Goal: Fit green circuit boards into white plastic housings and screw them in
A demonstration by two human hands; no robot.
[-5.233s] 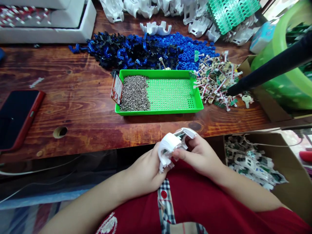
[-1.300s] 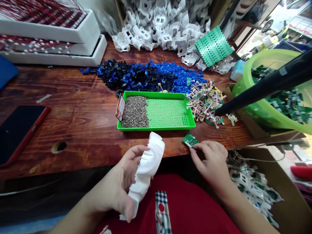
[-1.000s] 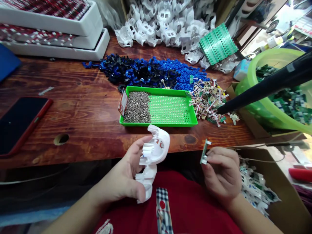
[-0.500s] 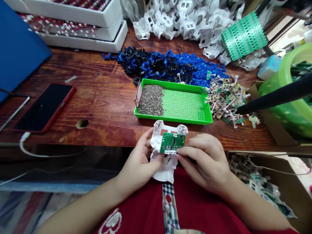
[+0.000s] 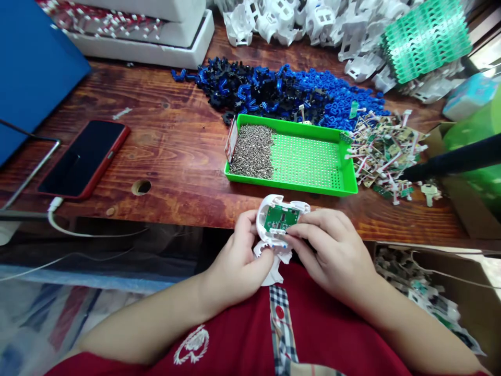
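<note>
My left hand [image 5: 243, 261] is closed around a white plastic shell [image 5: 263, 213], fingers on its outer side and thumb near its lower edge. Inside the shell sits a green circuit board [image 5: 278, 217] with a white connector along its lower edge. My right hand [image 5: 329, 245] pinches the board's lower right corner by the connector, thumb and forefinger together. The lower part of the white plastic [image 5: 274, 271] hangs beneath the left thumb, over the red shirt. Both hands are just in front of the table edge.
Beyond the hands lies a green tray [image 5: 297, 185] with small screws [image 5: 252, 151]. Behind it are black and blue plastic parts [image 5: 250, 91] and white shells [image 5: 282, 21]. Small wired boards [image 5: 387, 149] are heaped right, near a black rod [image 5: 450, 162]. A phone [image 5: 84, 159] charges at left.
The white shell has turned, so its curved wall now surrounds the circuit board, which sits lower inside it. My view has shifted; the table things appear higher and further right.
</note>
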